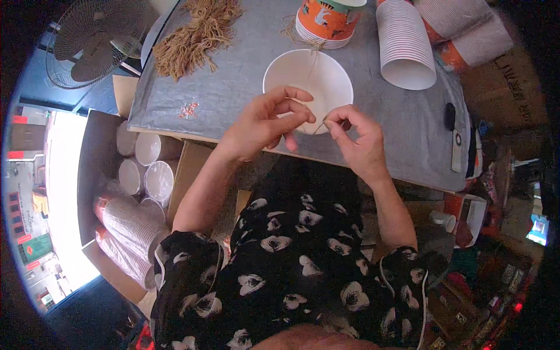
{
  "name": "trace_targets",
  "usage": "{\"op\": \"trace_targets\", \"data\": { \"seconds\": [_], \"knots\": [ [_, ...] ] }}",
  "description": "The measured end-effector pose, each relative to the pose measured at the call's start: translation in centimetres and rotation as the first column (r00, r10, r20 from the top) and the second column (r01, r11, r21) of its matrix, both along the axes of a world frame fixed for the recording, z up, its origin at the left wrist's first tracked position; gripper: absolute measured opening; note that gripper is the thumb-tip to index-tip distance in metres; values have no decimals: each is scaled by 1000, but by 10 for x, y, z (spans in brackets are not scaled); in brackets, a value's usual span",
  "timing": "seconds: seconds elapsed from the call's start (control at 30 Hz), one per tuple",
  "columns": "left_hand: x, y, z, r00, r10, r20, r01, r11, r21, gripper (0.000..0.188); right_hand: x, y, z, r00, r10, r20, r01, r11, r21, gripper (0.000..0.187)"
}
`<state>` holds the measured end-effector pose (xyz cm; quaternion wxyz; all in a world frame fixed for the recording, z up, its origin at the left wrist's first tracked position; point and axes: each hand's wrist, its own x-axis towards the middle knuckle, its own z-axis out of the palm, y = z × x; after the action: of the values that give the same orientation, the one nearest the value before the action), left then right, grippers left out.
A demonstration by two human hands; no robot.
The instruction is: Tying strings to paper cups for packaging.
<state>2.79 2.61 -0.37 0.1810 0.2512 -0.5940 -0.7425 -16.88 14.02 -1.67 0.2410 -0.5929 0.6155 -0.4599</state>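
Observation:
A white paper bucket [284,73] stands with its mouth up near the table's front edge. Thin brown string [311,65] is fastened at its far rim and hangs inside. At the near rim, my right hand [360,139] pinches a short piece of the same string between thumb and forefinger. My left hand [256,123] reaches over the bucket's near left rim, thumb and forefinger pressed together close to the right fingertips. What lies between those left fingertips is too small to make out.
A bundle of brown strings [195,38] lies at the table's far left, near small red scraps [188,109]. Behind the bucket stand stacked orange printed buckets [326,23]; another bucket stack [406,49] lies right. More stacks fill a cardboard box [96,169] left, below a fan [96,44].

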Motion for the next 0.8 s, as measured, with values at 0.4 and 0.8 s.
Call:
{"op": "trace_targets", "data": {
  "seconds": [0.4, 0.8],
  "knots": [
    [-4, 7, 42, 999, 33, -26, -38, 970, -242, 46, 11, -12, 69, 981, 174, -81, -183, 974, -130, 4],
    [-3, 3, 24, 987, -11, -158, -26, 972, -233, 41, -1, -29, 51, 945, 287, 159, -302, 950, 80, 10]
  ]
}}
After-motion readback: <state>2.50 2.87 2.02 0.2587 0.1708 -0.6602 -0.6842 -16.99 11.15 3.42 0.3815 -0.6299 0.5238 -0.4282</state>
